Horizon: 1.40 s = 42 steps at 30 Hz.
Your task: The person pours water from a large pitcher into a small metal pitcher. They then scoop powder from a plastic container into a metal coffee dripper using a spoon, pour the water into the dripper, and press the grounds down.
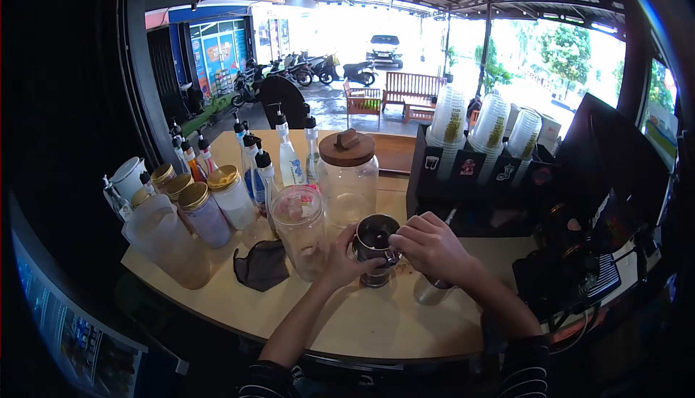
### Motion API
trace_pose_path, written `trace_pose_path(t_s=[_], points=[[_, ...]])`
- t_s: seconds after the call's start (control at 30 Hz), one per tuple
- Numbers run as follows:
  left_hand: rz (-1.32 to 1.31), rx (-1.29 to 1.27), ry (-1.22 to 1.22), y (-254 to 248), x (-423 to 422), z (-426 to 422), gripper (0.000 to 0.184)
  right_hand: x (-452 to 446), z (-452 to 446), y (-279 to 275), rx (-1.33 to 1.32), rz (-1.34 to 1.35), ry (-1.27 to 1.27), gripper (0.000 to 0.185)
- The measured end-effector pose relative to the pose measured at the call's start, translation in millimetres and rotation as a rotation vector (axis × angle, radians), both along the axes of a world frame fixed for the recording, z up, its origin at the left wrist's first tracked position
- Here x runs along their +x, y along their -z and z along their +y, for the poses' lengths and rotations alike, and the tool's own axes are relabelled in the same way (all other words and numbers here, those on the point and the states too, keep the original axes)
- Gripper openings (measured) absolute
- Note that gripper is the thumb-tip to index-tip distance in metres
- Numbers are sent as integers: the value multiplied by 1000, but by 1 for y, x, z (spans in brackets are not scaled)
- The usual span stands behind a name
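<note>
My left hand (349, 259) is wrapped around a dark metal cup (378, 233) with a side handle, tilted slightly in view so that its inside shows. My right hand (428, 244) is closed at the cup's right rim. A thin shiny handle (450, 217) sticks up behind its knuckles, seemingly from a utensil in its grip; the lower end is hidden. Under my right wrist stands a small clear glass (432, 293), partly covered by the arm. Left of the cup are a clear plastic jar (297, 228) and a larger jar with a wooden lid (347, 181).
Pump bottles (288, 155), gold-lidded jars (233, 199), a frosted pitcher (170, 246) and a dark cloth (262, 264) occupy the counter's left side. On the right, a black holder (470, 199) carries stacked plastic cups (447, 119), beside dark equipment (561, 253).
</note>
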<state>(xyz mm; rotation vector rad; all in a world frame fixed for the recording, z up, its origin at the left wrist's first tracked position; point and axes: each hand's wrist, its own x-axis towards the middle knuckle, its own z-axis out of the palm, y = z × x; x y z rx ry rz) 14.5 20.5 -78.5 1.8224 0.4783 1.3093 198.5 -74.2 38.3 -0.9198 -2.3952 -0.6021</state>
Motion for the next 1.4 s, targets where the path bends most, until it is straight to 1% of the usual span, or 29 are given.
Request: trace_pose_path(t_s=[0.07, 0.13, 0.23, 0.27, 0.3, 0.37, 0.43, 0.47, 0.5, 0.57, 0.63, 0.7, 0.77, 0.83, 0.9, 0.97, 1.03, 1.17, 1.2, 1.27, 1.3, 1.37, 1.4], points=[[-3, 3, -9, -2, 1, 0, 72, -4, -1, -5, -10, -3, -28, 33], [45, 38, -14, -2, 0, 1, 70, -8, -2, -4, -38, 1, -65, 33], [113, 22, -36, -14, 0, -2, 70, -9, 0, -3, -6, 6, -111, 33], [106, -56, -22, -25, 1, -7, 68, -7, 0, -4, -19, -31, -78, 34], [109, -66, -35, -33, 2, -9, 68, -5, 0, -5, -32, -67, -47, 35], [243, -68, -72, -46, 3, -11, 66, -2, -3, -5, -65, -65, -48, 34], [240, -37, -95, -56, 3, -12, 65, 1, -4, -4, 49, 0, -91, 35], [251, 12, -87, -60, 3, -12, 66, 2, -6, -5, 90, -27, -87, 36], [262, 61, -76, -62, 3, -12, 67, 4, -6, -5, 86, -25, -90, 36], [282, 41, -51, -68, 1, -9, 69, 10, -8, -5, 100, -73, -63, 35], [373, 81, -42, -80, -1, -11, 72, 13, -10, -3, 96, -59, -60, 34], [401, 115, -45, -84, -2, -11, 73, 15, -13, -3, 92, -45, -57, 34], [429, 147, -46, -89, -2, -15, 75, 12, -15, -3, 219, -37, -73, 33], [457, 368, -193, -96, -2, -23, 77, 14, -16, 1, 215, -36, -72, 32], [459, 385, -207, -94, -1, -23, 78, 13, -16, 2, 214, -38, -78, 31], [461, 399, -222, -91, -1, -24, 79, 11, -17, 2, 274, 37, -51, 30], [437, 458, -292, -89, 2, -25, 81, 8, -17, 1, 283, 34, -20, 29], [433, 465, -310, -84, 0, -24, 84, 6, -20, 1, 302, 66, -1, 28], [434, 416, -288, -84, 0, -25, 86, 6, -19, 1, 302, 67, 1, 28], [437, 366, -262, -84, 0, -26, 87, 5, -16, 2, 242, 222, -63, 31], [414, 347, -242, -83, -1, -26, 88, 5, -17, 2, 243, 222, -64, 31], [392, 329, -223, -81, -2, -24, 89, 5, -19, 1, 52, 314, -196, 31], [387, 328, -197, -79, -2, -22, 88, 4, -20, 1, 52, 314, -196, 31]])
